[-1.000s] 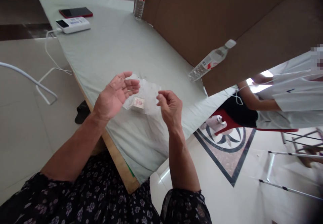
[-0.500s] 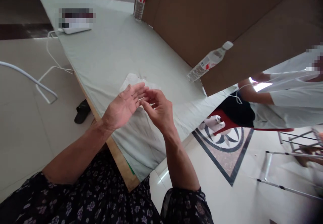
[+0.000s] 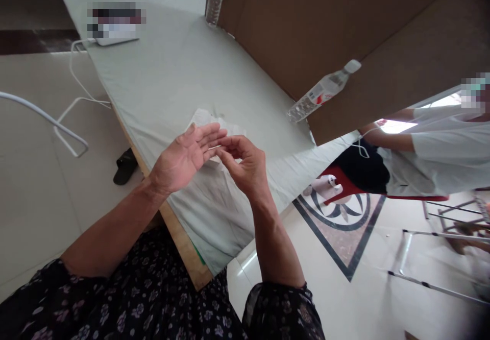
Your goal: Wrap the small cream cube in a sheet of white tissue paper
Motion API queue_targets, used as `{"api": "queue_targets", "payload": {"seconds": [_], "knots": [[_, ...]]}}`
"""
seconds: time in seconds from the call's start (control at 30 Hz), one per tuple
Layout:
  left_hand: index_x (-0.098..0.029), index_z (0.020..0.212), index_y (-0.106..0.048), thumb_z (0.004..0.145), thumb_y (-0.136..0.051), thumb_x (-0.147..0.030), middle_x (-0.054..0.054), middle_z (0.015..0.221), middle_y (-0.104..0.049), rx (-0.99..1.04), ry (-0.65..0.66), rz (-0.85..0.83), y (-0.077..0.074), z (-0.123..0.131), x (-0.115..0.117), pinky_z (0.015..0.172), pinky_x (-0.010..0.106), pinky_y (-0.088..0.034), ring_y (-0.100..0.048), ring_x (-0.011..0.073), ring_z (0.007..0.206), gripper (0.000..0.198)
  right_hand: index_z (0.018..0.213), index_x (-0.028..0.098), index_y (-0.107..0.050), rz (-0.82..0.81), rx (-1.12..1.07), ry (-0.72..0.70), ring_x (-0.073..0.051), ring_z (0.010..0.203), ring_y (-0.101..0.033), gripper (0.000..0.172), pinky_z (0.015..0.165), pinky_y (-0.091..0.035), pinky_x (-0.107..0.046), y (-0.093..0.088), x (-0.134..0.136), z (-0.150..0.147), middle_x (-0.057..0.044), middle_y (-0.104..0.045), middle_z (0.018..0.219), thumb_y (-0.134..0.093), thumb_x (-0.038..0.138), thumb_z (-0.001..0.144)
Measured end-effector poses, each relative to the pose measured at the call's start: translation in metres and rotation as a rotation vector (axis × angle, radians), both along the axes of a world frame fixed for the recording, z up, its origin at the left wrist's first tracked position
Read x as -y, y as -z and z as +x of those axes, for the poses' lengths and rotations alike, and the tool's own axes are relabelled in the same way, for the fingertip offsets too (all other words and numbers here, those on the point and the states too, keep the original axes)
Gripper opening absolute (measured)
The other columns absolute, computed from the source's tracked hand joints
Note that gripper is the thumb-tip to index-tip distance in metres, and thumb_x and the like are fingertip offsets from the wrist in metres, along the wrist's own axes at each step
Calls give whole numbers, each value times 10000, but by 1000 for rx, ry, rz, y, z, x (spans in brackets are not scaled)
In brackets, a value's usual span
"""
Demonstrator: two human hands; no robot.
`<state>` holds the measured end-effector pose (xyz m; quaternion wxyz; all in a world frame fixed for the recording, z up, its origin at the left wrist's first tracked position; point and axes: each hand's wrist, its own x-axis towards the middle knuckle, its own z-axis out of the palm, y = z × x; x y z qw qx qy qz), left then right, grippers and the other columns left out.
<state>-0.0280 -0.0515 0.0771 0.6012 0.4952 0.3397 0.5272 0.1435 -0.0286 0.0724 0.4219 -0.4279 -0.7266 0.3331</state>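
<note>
My left hand (image 3: 184, 159) is held palm up above the table, fingers stretched out and holding nothing. My right hand (image 3: 245, 164) is closed in a pinch at the tip of the left little finger, thumb against the curled fingers. Behind and below both hands lies white, crumpled material that looks like tissue (image 3: 199, 117), partly hidden by the left fingers. A pale cloth (image 3: 168, 69) covers the table beneath.
One water bottle (image 3: 321, 92) leans against a brown cardboard panel (image 3: 291, 33); another bottle (image 3: 216, 3) stands farther back. A white device (image 3: 117, 40) with a cable sits at the far left. To the right, a person in a white top (image 3: 451, 136) sits by the table.
My hands stay together in nearly the same pose, the left palm turned slightly more upward. The view has shifted a little.
</note>
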Motion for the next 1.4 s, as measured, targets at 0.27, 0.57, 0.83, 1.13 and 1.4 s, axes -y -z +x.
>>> {"api": "queue_targets", "payload": {"seconds": [0.27,0.57,0.83,1.13,1.4], "knots": [[-223,1488,-570,967,-588,-529,118,1506,-634,-408,-271,222,22,-19,-27,1220,500,-429,-553,311,1438,605,1174,244,-674,73,180,127,-252,1148,-722,324,964,-591,-427,20,-38,30,-93,-768,1239,-678,470,943],[-153,1050,-747,987,-430,-456,84,902,-752,-958,-257,216,35,-30,-29,790,345,-537,-661,216,819,443,1104,219,-769,-69,232,-76,-206,947,-735,270,921,-554,-355,24,-20,37,-47,-807,1009,-701,404,919],[-190,1025,-751,930,-499,-385,57,812,-724,-1200,33,171,22,-40,-9,717,354,-536,-682,235,739,333,945,213,-771,-211,354,-302,-146,707,-645,275,681,-477,-277,21,4,43,0,-754,805,-576,394,1014],[-92,1555,-380,835,-692,-404,254,1607,-492,-1283,49,354,68,-26,-12,1263,572,-362,-420,399,1541,845,1296,228,-682,105,485,-11,-311,1224,-668,428,1076,-506,-505,59,-23,17,-130,-746,1317,-728,327,882],[-146,1573,-373,847,-707,-425,216,1662,-446,-1361,112,302,66,-23,-13,1299,558,-294,-300,393,1616,846,1238,238,-654,80,370,496,-279,1075,-677,456,1008,-532,-520,71,-44,119,-109,-751,1221,-690,417,821]]}}
